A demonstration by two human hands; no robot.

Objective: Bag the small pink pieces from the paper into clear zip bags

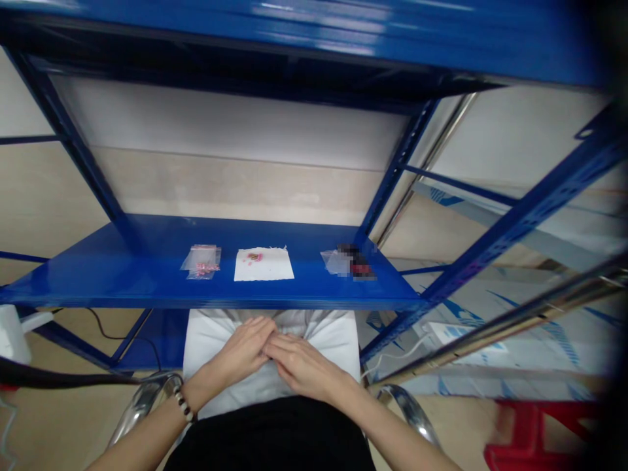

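Note:
My left hand (248, 347), with a beaded bracelet (183, 402) on its wrist, rests in my lap over light trousers (210, 392). My right hand (304, 366) meets it there, and the fingers of both overlap and are folded together. No object shows in either hand, though some fingertips are hidden. Above them, on the blue shelf (161, 288), lie a clear plastic bag (203, 254) with small pink pieces, a white sheet (267, 268) with a small pink and brown item (254, 257) on it, and, to the right, another clear bag (335, 263).
A dark and red item (360, 265), partly blurred, lies beside the right bag. An upper blue shelf (294, 33) hangs overhead, and blue posts (520, 216) frame the sides. Metal chair arms (409, 412) flank me. At the lower right stands a red stool (530, 435).

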